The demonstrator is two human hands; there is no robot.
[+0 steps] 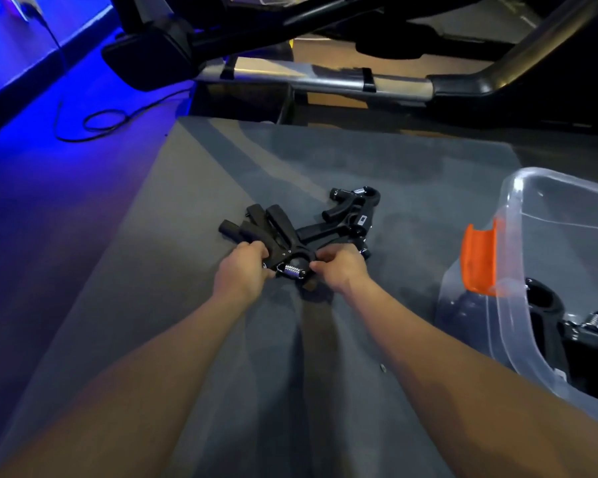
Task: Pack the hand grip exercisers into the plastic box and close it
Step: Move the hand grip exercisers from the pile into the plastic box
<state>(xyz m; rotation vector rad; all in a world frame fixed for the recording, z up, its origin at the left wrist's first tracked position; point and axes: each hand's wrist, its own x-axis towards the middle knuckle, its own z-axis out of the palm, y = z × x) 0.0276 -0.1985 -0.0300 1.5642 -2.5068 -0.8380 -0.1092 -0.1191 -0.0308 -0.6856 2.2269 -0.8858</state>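
A cluster of black hand grip exercisers (290, 236) lay on the grey mat (194, 208) near frame centre, handles fanned toward 10 and 11 o'clock, a silver spring (292, 270) showing at the near end. The left hand (244, 267) gripped the cluster's left side, fingers curled around the handle bases. The right hand (340, 265) held the right side, fingers curled over the black frame beside the spring. Another exerciser (354, 210) sat at 1 o'clock of the hands, touching or overlapping the held cluster; exact contact could not be told. At 3 to 4 o'clock stood the clear plastic box (518, 257), lid off, an orange latch (480, 260) on its near end. Inside it, more black exercisers (587, 343) with a spring visible. At 12 o'clock, beyond the mat, a dark exercise machine frame (325, 81); at 10 o'clock a black cable (97, 122) looped on the blue-lit floor.
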